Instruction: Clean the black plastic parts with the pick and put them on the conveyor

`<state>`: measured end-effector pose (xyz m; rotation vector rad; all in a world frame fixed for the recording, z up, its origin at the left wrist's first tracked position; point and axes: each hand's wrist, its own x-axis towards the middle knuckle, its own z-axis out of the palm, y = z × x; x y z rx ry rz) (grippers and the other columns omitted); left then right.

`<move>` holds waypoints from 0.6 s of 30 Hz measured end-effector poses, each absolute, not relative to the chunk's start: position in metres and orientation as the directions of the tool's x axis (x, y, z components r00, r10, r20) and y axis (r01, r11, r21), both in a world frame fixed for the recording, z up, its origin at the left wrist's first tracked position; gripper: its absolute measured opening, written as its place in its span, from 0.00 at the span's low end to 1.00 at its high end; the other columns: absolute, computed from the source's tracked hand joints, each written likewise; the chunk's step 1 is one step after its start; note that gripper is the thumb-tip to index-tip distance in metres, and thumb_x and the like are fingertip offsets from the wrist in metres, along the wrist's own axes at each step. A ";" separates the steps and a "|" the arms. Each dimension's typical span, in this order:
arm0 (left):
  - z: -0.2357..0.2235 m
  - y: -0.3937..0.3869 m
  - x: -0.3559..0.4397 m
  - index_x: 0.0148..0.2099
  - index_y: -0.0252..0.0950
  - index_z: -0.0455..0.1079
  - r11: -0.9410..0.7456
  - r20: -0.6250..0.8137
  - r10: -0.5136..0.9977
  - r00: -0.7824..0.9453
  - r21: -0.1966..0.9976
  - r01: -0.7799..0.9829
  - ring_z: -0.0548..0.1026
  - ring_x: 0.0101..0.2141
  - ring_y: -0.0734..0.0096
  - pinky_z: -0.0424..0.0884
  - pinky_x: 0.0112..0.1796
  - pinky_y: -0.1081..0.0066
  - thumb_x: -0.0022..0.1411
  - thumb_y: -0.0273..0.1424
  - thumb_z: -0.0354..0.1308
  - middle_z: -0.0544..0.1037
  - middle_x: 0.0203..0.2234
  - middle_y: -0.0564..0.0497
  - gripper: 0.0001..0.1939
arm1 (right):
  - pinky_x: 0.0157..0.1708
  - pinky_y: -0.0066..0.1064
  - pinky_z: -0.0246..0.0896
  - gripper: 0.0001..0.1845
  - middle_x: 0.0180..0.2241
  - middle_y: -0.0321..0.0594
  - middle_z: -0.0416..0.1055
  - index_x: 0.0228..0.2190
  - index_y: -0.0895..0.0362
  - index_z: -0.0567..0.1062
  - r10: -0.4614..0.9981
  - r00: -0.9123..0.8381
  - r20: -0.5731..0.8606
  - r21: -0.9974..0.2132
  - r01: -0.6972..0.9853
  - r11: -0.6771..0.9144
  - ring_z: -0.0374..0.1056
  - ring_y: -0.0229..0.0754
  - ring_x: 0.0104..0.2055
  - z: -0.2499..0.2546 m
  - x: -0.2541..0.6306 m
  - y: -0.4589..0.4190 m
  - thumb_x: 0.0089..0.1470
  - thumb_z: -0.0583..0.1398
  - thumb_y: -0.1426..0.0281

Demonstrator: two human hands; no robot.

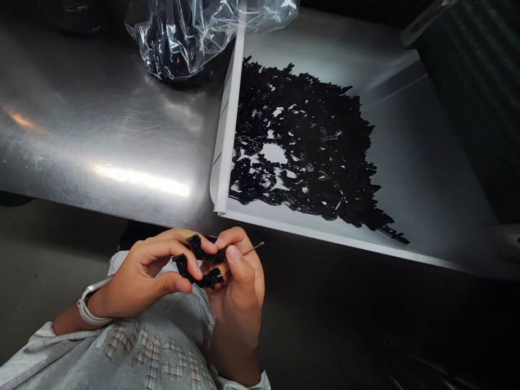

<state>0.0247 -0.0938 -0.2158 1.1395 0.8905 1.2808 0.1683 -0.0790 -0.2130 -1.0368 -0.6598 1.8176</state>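
Working hands (142, 276) just below steel table edge (122, 212)

Black plastic pieces (197, 248); grey sweatshirt (49, 349), plaid lettering (148, 352); white watch strap (90, 313); silver steel table (101, 135).

Two jagged black molded plastic strips (198, 248), roughly parallel, slightly apart; thin metal pin (254, 248) projecting rightward.

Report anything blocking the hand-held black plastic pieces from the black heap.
Nothing visible blocks it. The black plastic pieces in the left hand and right hand have a free line to the black heap; the white sheet's folded edge runs along the heap's left side, off that path.
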 end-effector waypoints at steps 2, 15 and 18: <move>-0.215 -0.094 0.023 0.33 0.37 0.80 -0.069 0.104 0.986 0.134 0.968 -0.242 0.80 0.42 0.63 0.77 0.44 0.64 0.62 0.40 0.67 0.83 0.39 0.42 0.12 | 0.15 0.21 0.40 0.19 0.13 0.21 0.44 0.30 0.50 0.68 0.897 -0.207 -0.390 -0.793 -0.420 -0.442 0.36 0.30 0.15 -0.211 0.168 -0.080 0.54 0.64 0.50; -0.207 -0.093 0.020 0.34 0.39 0.79 -0.094 0.131 0.955 0.266 0.985 -0.146 0.80 0.45 0.64 0.77 0.46 0.68 0.62 0.39 0.66 0.83 0.42 0.45 0.10 | 0.15 0.23 0.41 0.19 0.13 0.24 0.54 0.28 0.53 0.71 0.912 -0.095 -0.400 -0.828 -0.390 -0.404 0.43 0.29 0.14 -0.208 0.179 -0.092 0.52 0.66 0.51; -0.200 -0.096 0.018 0.34 0.39 0.78 -0.090 0.128 0.938 0.323 0.987 -0.131 0.80 0.45 0.67 0.77 0.47 0.70 0.63 0.38 0.65 0.83 0.44 0.47 0.09 | 0.14 0.22 0.36 0.15 0.15 0.26 0.57 0.28 0.52 0.73 0.919 -0.047 -0.392 -0.809 -0.458 -0.369 0.44 0.29 0.15 -0.209 0.177 -0.104 0.53 0.66 0.54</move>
